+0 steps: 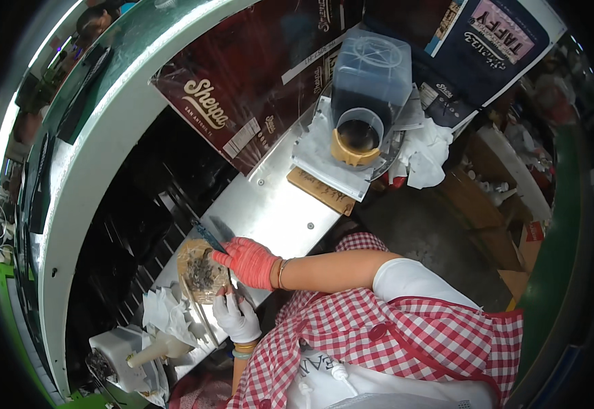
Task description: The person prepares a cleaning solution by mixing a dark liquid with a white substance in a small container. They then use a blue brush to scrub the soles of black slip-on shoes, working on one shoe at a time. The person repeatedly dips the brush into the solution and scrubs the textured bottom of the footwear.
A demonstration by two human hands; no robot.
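Note:
My right hand, in a coral-red knit glove, is closed around a slim dark blue tool. The tool's far end points up and left over a brown taped pad that is smeared with black. Just below, at the pad's near edge, is my left hand in a white glove with bare fingertips. Its fingers are bent together; whatever they hold is too small to make out. A thin rod-like strip lies left of the left hand, along the pad.
A large translucent bottle of dark liquid stands upside down in a yellow-collared cup on a metal bench. Nearby are a wooden block and crumpled white tissue. More tissue and a white container sit lower left. A dark slatted conveyor runs behind.

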